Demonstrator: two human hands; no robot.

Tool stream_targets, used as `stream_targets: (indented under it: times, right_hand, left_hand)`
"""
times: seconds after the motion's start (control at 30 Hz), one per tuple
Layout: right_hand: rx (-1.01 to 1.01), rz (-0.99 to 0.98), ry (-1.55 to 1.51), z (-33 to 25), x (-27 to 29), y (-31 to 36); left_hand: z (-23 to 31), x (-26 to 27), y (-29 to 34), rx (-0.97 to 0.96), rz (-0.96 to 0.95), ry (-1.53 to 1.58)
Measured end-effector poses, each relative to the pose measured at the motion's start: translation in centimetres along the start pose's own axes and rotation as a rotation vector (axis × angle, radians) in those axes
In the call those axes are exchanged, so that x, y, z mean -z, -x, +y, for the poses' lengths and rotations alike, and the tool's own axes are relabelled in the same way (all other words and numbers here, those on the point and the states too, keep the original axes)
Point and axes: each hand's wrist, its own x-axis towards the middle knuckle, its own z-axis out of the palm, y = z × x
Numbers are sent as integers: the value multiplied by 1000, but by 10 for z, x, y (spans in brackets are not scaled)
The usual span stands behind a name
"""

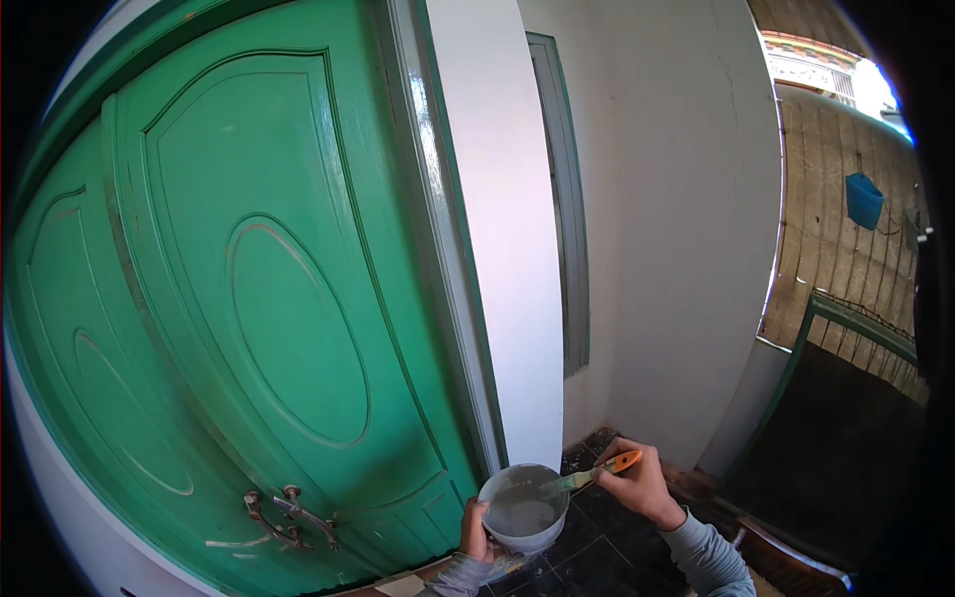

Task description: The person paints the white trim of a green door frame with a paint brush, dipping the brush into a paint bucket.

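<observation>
My left hand (475,531) grips the side of a white bowl (538,542), its thumb over the rim. Greyish paint (521,509) covers the bottom of the bowl. In my right hand (645,488) is a paintbrush (624,461) with an orange handle end. Its bristles reach over the bowl's right rim and point down toward the paint; whether they touch it I cannot tell. The fingers of my right hand hide part of the brush handle.
Close on the left stands a green double door (288,259) with metal handles (298,517) and a grey frame (428,149). White wall (522,249) rises ahead, beside a narrow grey window (567,219). Dark tiles (602,567) lie below. A wooden chair (781,559) is at the lower right.
</observation>
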Motion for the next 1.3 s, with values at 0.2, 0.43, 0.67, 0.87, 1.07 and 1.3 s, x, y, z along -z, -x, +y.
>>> stream_targets:
  times: [0.2, 0.43, 0.67, 0.87, 1.07, 1.3]
  right_hand:
    - [94, 9, 239, -14, -3, -3]
    - [28, -44, 59, -23, -7, -5]
    - [127, 35, 265, -26, -13, -10]
    - [23, -9, 19, -27, -19, -15]
    - [209, 64, 319, -30, -25, -19]
    - [88, -2, 128, -36, -34, -28]
  left_hand:
    - [-2, 8, -9, -33, -14, 42]
    - [11, 1, -3, -31, 7, 16]
    - [9, 13, -13, -84, 66, 19]
    - [18, 21, -17, -59, 21, -96]
    - [39, 6, -6, -74, 57, -48]
    - [49, 24, -19, -70, 55, -69]
